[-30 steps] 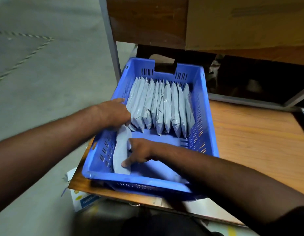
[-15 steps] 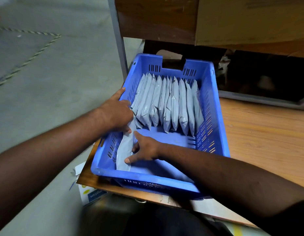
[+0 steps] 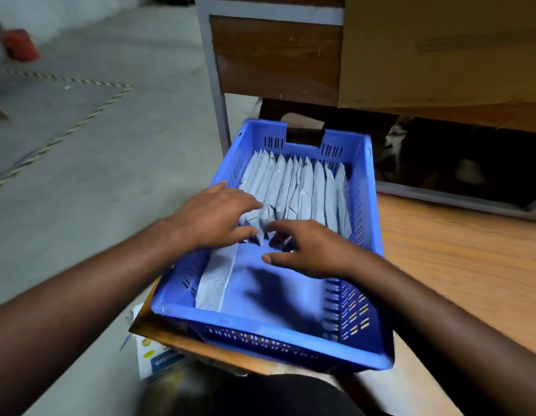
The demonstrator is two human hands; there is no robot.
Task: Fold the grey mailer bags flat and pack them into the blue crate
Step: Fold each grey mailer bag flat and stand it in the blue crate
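The blue crate (image 3: 278, 328) sits on the left end of a wooden table. Several grey mailer bags (image 3: 305, 190) stand on edge in a row across its far half. One more folded grey mailer bag (image 3: 215, 280) lies along the crate's left wall in the near half. My left hand (image 3: 212, 214) is over the left end of the row, fingers spread and touching the near ends of the bags. My right hand (image 3: 308, 247) hovers just above the crate floor with fingers loosely spread, its fingertips at the near ends of the standing bags, holding nothing.
The wooden table (image 3: 458, 265) stretches to the right of the crate. A metal-framed shelf (image 3: 275, 55) with a large cardboard box (image 3: 440, 49) stands behind. A white and blue carton (image 3: 158, 358) lies on the concrete floor below the table's left edge. A red object (image 3: 20, 45) stands far left.
My right hand has lifted off the flat mailer bag by the left wall and moved up to the near ends of the standing row. My left hand has shifted right onto the row.
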